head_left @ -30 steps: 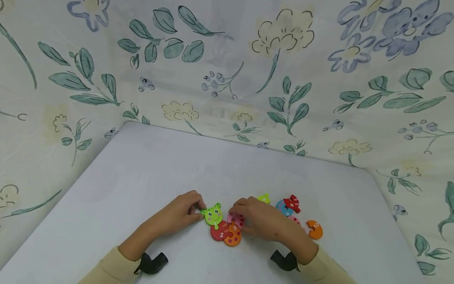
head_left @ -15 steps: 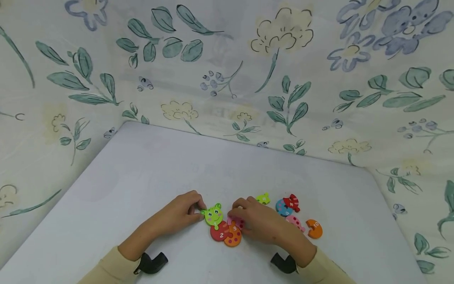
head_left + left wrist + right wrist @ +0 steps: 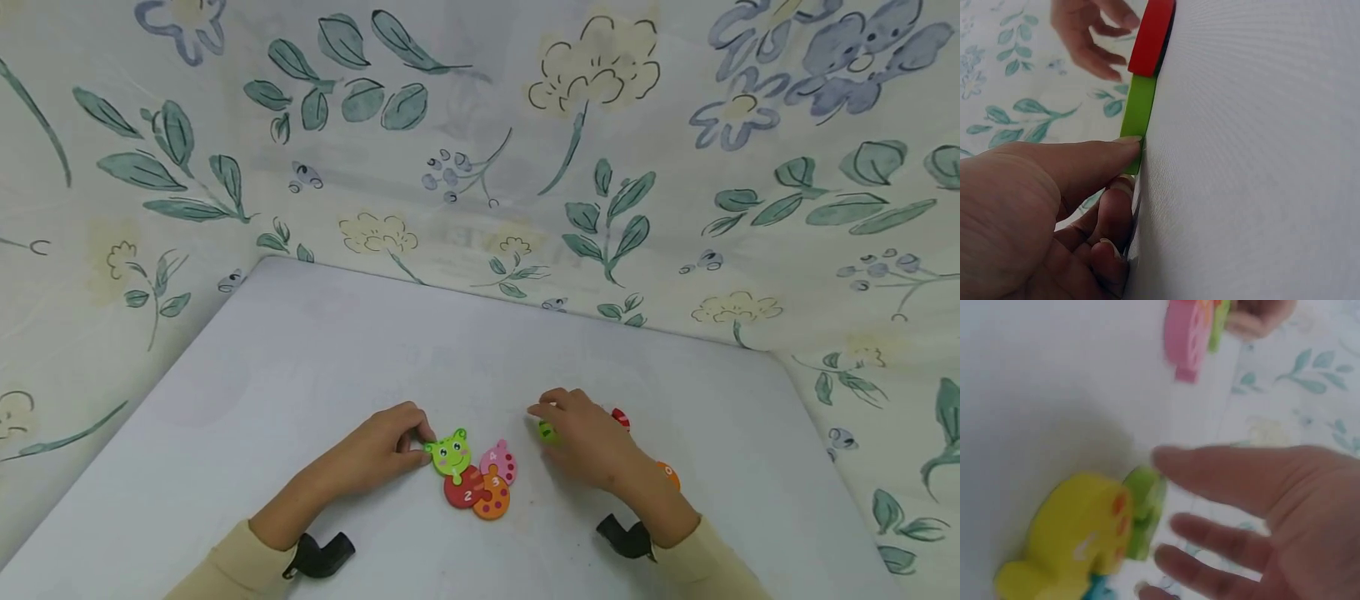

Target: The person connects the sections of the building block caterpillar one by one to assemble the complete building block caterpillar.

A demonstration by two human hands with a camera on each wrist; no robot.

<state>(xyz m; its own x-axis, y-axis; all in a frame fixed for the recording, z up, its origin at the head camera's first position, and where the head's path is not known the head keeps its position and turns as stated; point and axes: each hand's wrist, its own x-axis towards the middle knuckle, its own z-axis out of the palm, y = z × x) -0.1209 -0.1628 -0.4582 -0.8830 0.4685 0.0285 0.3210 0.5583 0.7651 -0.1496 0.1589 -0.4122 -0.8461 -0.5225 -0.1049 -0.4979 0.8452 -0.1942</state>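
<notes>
My left hand pinches the edge of a green smiling-face puzzle piece between thumb and fingers. Joined to that face in a curved chain are a red piece marked 2, an orange piece marked 3 and a pink piece marked 4. Farther right, my right hand hovers with fingers spread over loose pieces. In the right wrist view, a yellow piece with red dots and a green piece lie by its fingertips, apparently not held. This hand covers most loose pieces in the head view.
A red piece and an orange piece peek out around the right hand and forearm. The white tabletop ends at a flower-patterned cloth. A black bent fitting sits at the left wrist.
My right hand has let go of the pink piece in the chain and moved right, over the loose pieces. The left hand stays on the green face piece.
</notes>
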